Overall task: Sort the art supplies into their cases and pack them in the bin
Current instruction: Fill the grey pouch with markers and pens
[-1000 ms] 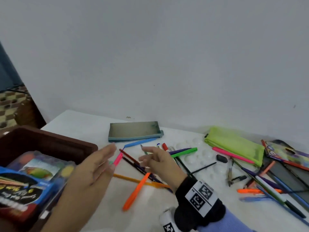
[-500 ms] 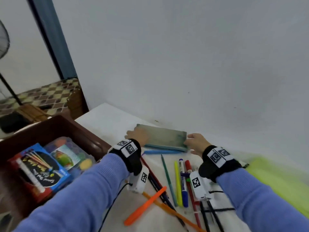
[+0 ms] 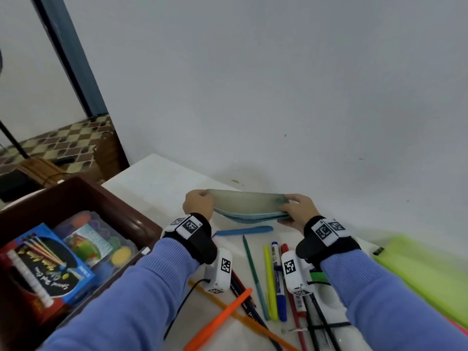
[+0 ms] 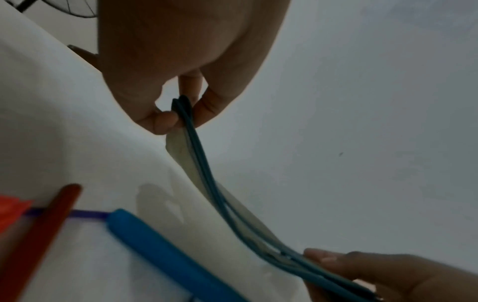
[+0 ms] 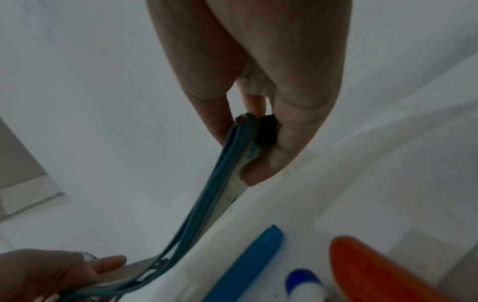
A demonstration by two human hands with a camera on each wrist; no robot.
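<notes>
A flat grey pouch with a blue zipper edge [image 3: 247, 205] is held just above the white table near the wall. My left hand [image 3: 197, 202] pinches its left end [image 4: 182, 111], and my right hand [image 3: 297, 210] pinches its right end [image 5: 252, 130]. The zipper edge [image 4: 220, 200] faces me and sags a little between the hands. Below the pouch lie a blue pen [image 3: 244, 230], a teal pencil [image 3: 254, 274], a yellow marker [image 3: 269, 279], a blue-capped marker [image 3: 278, 279] and an orange pen [image 3: 220, 317].
A dark brown bin [image 3: 121, 209] stands at the left with a blue pastel box [image 3: 50, 269] and a clear paint case [image 3: 93, 244] inside. A lime green pouch [image 3: 425, 272] lies at the right. More pens and pencils [image 3: 314, 323] crowd the table's front.
Both hands reached over the pens to the grey pouch, took it by its ends and have now lifted it off the table, its zipper edge turned towards me.
</notes>
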